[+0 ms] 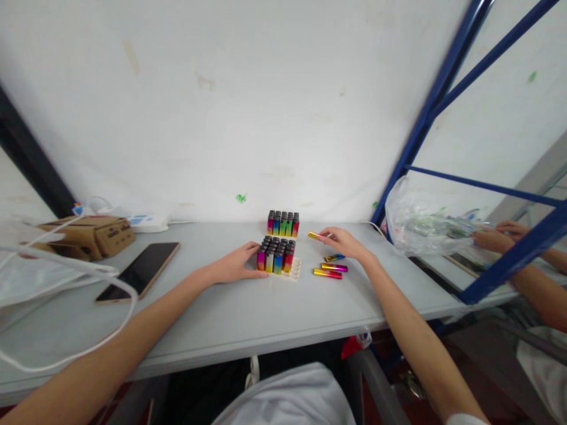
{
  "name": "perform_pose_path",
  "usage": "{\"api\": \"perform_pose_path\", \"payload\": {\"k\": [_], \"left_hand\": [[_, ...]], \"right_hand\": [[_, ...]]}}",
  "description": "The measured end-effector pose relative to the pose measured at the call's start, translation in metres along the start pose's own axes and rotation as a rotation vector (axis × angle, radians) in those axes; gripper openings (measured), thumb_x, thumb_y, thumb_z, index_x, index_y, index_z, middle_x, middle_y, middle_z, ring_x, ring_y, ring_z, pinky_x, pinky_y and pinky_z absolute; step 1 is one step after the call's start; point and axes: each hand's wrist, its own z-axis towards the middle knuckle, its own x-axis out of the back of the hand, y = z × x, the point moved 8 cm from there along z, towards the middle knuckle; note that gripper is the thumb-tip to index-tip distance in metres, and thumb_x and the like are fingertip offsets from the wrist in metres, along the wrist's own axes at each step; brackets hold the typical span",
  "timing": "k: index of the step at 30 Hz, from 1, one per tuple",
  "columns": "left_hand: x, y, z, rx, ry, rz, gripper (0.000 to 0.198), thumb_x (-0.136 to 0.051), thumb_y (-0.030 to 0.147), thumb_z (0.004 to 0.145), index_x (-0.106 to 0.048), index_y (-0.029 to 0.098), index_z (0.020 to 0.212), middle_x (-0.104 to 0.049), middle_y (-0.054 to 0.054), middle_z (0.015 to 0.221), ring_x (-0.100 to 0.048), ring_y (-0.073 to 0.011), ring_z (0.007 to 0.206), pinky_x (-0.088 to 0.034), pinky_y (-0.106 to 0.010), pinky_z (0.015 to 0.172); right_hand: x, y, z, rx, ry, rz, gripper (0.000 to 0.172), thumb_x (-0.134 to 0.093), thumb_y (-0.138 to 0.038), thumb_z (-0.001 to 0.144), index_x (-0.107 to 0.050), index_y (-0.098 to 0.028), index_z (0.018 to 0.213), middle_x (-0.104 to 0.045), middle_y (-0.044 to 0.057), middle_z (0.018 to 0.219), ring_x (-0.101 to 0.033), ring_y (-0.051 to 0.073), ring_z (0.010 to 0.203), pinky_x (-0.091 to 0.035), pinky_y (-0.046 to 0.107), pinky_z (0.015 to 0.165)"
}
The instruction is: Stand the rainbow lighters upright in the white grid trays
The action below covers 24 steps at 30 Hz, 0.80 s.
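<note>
My left hand (235, 264) braces a white tray (292, 273) from its left side, thumb at the near corner and fingers against the lighters behind. Rows of upright lighters (277, 257) with black tops and shiny rainbow bodies fill most of that tray. Bare slots show along its right side. Between the fingertips of my right hand (340, 241) is a yellow lighter (315, 235), held level above the table. Under that hand lie a blue-and-yellow lighter (333, 258), a gold-and-purple lighter (334, 267) and a yellow-and-red lighter (328, 274).
Another block of upright lighters (283, 223) stands behind the tray, near the wall. To the left are a phone (139, 271), a cardboard box (100, 235) and a white cable (128, 313). Right, past a blue frame (509, 260), another person's hands (496, 239) work by a plastic bag (407, 221).
</note>
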Motion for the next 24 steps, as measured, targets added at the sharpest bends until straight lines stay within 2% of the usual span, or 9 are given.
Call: {"api": "perform_pose_path", "payload": {"k": [4,6,9,11,14,16,19,21,24], "left_hand": [[0.001,0.002,0.000,-0.003,0.009,-0.003,0.077,-0.070,0.071,0.082,-0.059,0.017,0.136,-0.057,-0.015,0.142,-0.057,-0.0365,0.130,-0.042,-0.045,0.118],[0.001,0.002,0.000,-0.003,0.002,0.000,0.077,-0.070,0.070,0.083,-0.059,0.016,0.137,-0.057,-0.015,0.142,-0.057,-0.0360,0.131,-0.041,-0.045,0.119],[0.000,0.001,0.000,-0.001,-0.010,0.003,0.076,-0.069,0.070,0.084,-0.059,0.016,0.136,-0.056,-0.015,0.142,-0.056,-0.0352,0.131,-0.040,-0.045,0.119],[-0.001,0.001,0.000,-0.005,-0.013,0.002,0.075,-0.069,0.070,0.084,-0.059,0.017,0.136,-0.056,-0.014,0.142,-0.056,-0.0347,0.132,-0.040,-0.044,0.119],[0.000,0.001,-0.001,-0.013,-0.005,-0.001,0.074,-0.069,0.070,0.085,-0.058,0.018,0.137,-0.056,-0.013,0.143,-0.056,-0.0337,0.131,-0.041,-0.042,0.119],[0.000,0.002,-0.001,-0.017,0.001,-0.001,0.074,-0.069,0.070,0.085,-0.059,0.019,0.137,-0.057,-0.013,0.143,-0.056,-0.0337,0.131,-0.041,-0.042,0.118],[0.001,0.003,-0.001,-0.016,0.005,0.002,0.075,-0.069,0.070,0.085,-0.058,0.018,0.137,-0.057,-0.014,0.143,-0.056,-0.0342,0.131,-0.041,-0.042,0.118],[0.001,0.003,-0.001,-0.013,0.003,0.006,0.075,-0.070,0.069,0.085,-0.058,0.017,0.138,-0.056,-0.015,0.144,-0.056,-0.0342,0.132,-0.041,-0.043,0.119],[0.001,0.002,0.000,-0.013,0.008,0.008,0.076,-0.071,0.068,0.084,-0.058,0.016,0.138,-0.057,-0.016,0.143,-0.056,-0.0343,0.133,-0.040,-0.042,0.119]], "right_hand": [[0.007,-0.007,0.001,-0.054,0.109,0.163,0.049,-0.059,-0.062,0.094,-0.072,-0.019,0.113,-0.065,-0.001,0.068,-0.057,0.015,0.057,-0.046,0.028,0.060],[0.009,-0.011,0.002,-0.062,0.178,0.265,0.048,-0.067,-0.062,0.088,-0.074,-0.019,0.107,-0.060,-0.002,0.064,-0.051,0.014,0.056,-0.042,0.028,0.058],[0.008,-0.014,0.003,-0.101,0.256,0.556,0.045,-0.077,-0.063,0.079,-0.071,-0.019,0.089,-0.060,-0.001,0.068,-0.050,0.013,0.061,-0.043,0.027,0.060],[0.001,-0.018,0.004,-0.132,0.256,0.754,0.048,-0.078,-0.066,0.076,-0.065,-0.020,0.080,-0.060,-0.001,0.073,-0.052,0.013,0.065,-0.047,0.027,0.063],[-0.015,-0.031,0.004,-0.146,0.156,0.931,0.050,-0.075,-0.069,0.078,-0.059,-0.022,0.084,-0.062,-0.001,0.079,-0.058,0.014,0.068,-0.053,0.029,0.066],[-0.026,-0.042,0.003,-0.129,0.072,0.951,0.048,-0.072,-0.069,0.082,-0.056,-0.024,0.090,-0.061,-0.003,0.074,-0.055,0.012,0.059,-0.052,0.028,0.059],[-0.039,-0.051,0.002,-0.123,0.019,0.875,0.046,-0.066,-0.069,0.087,-0.054,-0.025,0.095,-0.044,-0.010,0.059,-0.033,0.009,0.044,-0.033,0.021,0.043],[-0.044,-0.054,0.001,-0.126,0.050,0.776,0.046,-0.063,-0.070,0.089,-0.053,-0.024,0.090,-0.036,-0.010,0.057,-0.026,0.008,0.044,-0.022,0.021,0.041],[-0.047,-0.060,0.000,-0.095,0.139,0.572,0.053,-0.056,-0.072,0.090,-0.048,-0.022,0.072,-0.036,-0.007,0.056,-0.029,0.009,0.048,-0.023,0.024,0.044]]}}
